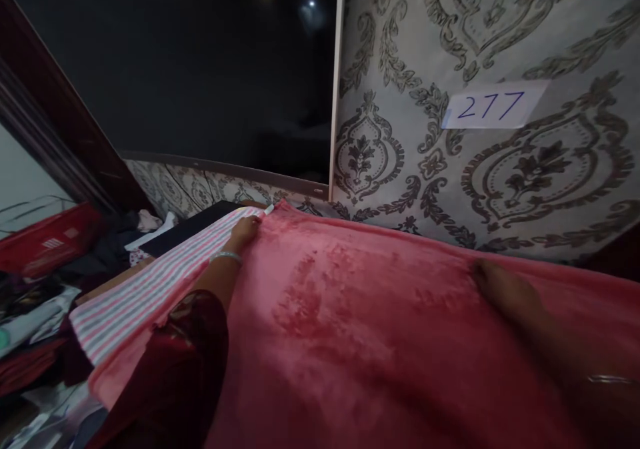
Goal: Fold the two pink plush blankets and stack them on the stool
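One pink plush blanket [325, 302] lay spread out below and in front of the flat-screen television [220, 82]. The left hand [245, 232], below the television's lower frame, grasped the blanket near its far left corner. The right hand [507, 292], to the lower right of the television, touched the blanket near its far edge; blur obscured the fingers, so whether they gripped could not be determined. Below the television's left half, a striped cloth [165, 281] ran alongside the blanket. A paper label [495, 106] marked 277 was positioned right of the television, against damask-patterned wallpaper [367, 155].
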The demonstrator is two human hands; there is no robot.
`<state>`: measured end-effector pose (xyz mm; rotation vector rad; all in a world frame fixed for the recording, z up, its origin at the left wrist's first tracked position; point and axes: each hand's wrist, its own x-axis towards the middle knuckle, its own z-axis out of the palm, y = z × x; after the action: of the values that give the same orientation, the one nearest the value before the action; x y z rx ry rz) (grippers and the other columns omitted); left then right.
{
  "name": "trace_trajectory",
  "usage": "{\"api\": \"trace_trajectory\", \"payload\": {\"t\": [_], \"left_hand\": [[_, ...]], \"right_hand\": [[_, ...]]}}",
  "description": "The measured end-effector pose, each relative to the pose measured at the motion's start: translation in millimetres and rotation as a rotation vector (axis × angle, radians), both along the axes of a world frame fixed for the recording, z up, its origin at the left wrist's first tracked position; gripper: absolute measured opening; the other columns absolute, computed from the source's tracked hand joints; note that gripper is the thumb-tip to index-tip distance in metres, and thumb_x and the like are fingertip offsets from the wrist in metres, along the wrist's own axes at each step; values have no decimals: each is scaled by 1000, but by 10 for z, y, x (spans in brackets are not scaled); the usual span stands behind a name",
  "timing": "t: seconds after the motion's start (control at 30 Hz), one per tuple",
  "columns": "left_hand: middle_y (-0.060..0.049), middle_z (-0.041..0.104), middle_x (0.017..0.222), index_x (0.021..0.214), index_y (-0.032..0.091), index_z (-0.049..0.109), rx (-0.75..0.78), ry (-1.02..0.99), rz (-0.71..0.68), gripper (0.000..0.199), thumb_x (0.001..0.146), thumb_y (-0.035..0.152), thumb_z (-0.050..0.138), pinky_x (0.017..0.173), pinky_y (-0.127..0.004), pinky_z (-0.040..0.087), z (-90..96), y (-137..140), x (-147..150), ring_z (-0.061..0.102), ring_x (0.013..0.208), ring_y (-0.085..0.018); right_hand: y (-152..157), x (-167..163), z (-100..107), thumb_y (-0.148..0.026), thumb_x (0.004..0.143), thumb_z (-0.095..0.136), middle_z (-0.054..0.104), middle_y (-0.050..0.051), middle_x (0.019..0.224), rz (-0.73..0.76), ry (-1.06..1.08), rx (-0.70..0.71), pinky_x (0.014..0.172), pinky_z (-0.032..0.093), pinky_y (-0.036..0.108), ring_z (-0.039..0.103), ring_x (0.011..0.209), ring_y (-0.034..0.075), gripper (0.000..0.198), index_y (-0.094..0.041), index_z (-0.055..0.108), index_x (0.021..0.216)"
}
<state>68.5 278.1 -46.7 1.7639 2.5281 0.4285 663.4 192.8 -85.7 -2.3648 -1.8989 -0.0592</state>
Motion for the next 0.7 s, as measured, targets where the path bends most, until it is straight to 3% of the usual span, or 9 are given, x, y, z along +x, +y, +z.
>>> {"api": "trace_trajectory", "payload": {"t": [0.17,0.33,0.43,0.5,0.6,0.7], "left_hand": [[-16,55,142,136,20,62,161,66,23,47,100,24,32,98,-38,49,-106,80,87,62,121,-30],[-18,61,136,135,18,62,99,34,42,46,94,21,42,96,-42,51,-146,167,73,64,118,-33],[-20,64,135,142,12,54,91,19,86,50,96,25,39,97,-41,51,-82,273,48,61,124,-33],[-19,64,135,144,13,52,89,24,74,52,98,32,39,97,-40,50,-48,366,82,60,125,-32],[-15,57,145,148,24,51,40,98,-56,54,97,40,44,103,-44,47,-70,513,205,55,131,-32],[-10,53,151,144,34,56,-32,144,-173,48,99,39,41,111,-56,38,-161,624,312,45,139,-34]], "right_hand": [[63,-115,119,-33,102,27,69,22,122,-136,50,110,69,47,39,70,95,33,45,-16,66,118],[55,-168,43,-29,99,34,70,22,119,-166,85,57,74,49,41,70,97,34,42,-14,70,115],[100,-173,38,-35,99,36,67,23,124,-144,69,139,76,51,41,68,102,34,44,-14,71,117],[181,-194,60,-40,100,37,65,23,128,-126,71,188,79,51,41,67,108,35,49,-14,66,130],[348,-243,87,-41,101,38,68,24,124,-83,67,77,83,51,43,67,112,37,53,-13,57,143],[485,-267,71,-34,103,32,69,24,123,-36,-6,-106,85,50,44,67,112,37,50,-10,70,125]]}}
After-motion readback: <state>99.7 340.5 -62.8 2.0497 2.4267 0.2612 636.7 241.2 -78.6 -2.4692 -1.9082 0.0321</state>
